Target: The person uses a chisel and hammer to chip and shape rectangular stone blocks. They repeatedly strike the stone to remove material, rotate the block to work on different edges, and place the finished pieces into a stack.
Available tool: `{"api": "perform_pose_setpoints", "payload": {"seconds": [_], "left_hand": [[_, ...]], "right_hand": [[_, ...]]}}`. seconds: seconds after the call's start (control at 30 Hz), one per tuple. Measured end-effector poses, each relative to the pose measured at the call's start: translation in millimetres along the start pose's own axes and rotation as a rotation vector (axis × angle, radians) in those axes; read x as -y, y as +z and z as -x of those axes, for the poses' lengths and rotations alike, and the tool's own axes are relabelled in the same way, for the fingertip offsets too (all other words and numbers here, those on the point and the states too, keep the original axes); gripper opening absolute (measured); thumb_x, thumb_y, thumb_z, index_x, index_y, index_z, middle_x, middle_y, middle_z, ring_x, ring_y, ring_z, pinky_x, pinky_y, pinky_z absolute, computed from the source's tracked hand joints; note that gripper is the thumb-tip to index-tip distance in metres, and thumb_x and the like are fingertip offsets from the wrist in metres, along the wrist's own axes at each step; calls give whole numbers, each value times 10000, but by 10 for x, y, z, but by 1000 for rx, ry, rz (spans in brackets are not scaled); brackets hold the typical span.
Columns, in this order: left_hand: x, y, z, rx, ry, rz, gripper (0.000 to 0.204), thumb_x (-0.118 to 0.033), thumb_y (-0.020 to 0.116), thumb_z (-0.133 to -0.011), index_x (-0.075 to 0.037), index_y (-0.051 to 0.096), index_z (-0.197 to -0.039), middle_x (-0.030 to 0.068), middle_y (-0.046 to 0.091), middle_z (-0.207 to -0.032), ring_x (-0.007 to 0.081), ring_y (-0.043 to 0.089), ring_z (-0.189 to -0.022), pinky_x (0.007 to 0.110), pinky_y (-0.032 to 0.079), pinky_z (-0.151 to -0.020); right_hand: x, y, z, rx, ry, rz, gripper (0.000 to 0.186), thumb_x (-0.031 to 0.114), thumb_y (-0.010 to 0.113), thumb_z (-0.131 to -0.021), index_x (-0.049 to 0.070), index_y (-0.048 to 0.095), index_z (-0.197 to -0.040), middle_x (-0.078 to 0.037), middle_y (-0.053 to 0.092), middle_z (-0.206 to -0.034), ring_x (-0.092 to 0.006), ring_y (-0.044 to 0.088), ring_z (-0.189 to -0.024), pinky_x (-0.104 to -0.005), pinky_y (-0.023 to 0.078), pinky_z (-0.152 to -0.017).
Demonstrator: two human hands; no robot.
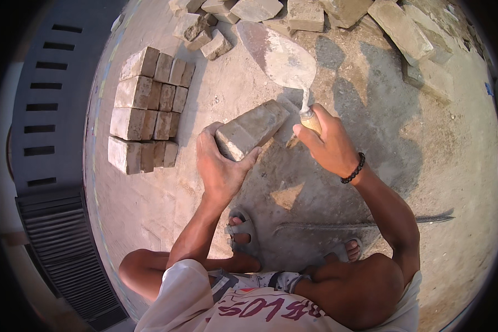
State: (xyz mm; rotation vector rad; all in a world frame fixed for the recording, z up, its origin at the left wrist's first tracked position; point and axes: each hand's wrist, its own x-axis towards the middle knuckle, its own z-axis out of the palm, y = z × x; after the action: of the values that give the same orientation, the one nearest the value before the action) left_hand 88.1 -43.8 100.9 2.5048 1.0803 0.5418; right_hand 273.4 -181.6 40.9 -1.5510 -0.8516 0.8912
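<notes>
Tan, worn brick (253, 126) is sitting just above centre at 12 o'clock, and your left hand (220, 166) has its near end gripped, thumb on one side, fingers round the other. Your right hand (333, 145), over at about 2, has its fingers curled tight round the wooden handle of a pointed bricklaying trowel (285, 61), crusty blade aimed up between 10 and 11. You've got a neat brick stack (131, 93) at 10, loose bricks (306, 15) from 12 to 2, and a thin bar (365, 225) lying around 4 o'clock.
</notes>
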Motion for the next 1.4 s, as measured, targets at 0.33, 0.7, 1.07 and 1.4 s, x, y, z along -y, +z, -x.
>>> {"api": "perform_pose_setpoints", "payload": {"seconds": [0.33, 0.7, 1.07, 1.4], "left_hand": [[-19, -3, -40, -4, 1, 10, 760, -227, 929, -624, 55, 491, -1177, 187, 605, -1059, 259, 644, -969, 375, 527, -840], [-88, 44, -91, 9, -11, 36, 773, -235, 925, -622, 56, 484, -1186, 187, 609, -1056, 264, 648, -961, 378, 526, -849], [67, 71, -26, -6, -39, 127, 756, -188, 921, -631, 50, 479, -1196, 163, 598, -1066, 242, 632, -996, 360, 521, -873], [107, 13, -11, -18, -53, 116, 754, -192, 917, -632, 55, 481, -1194, 161, 600, -1056, 236, 631, -992, 351, 519, -874]], "right_hand": [[43, -33, 77, -142, 10, -48, 425, 326, 583, -957, -62, 540, -1126, -221, 654, -871, -298, 666, -838, -395, 495, -726], [-795, 161, -54, -44, 21, 238, 466, 314, 602, -941, -103, 514, -1128, -271, 652, -910, -383, 661, -870, -450, 497, -749], [-516, 41, -35, 30, 21, 162, 418, 302, 598, -943, -80, 541, -1103, -253, 661, -899, -341, 672, -834, -413, 502, -727], [166, -80, -31, 35, 45, 95, 454, 333, 581, -946, -95, 521, -1084, -288, 660, -1022, -399, 664, -982, -457, 500, -805]]}}
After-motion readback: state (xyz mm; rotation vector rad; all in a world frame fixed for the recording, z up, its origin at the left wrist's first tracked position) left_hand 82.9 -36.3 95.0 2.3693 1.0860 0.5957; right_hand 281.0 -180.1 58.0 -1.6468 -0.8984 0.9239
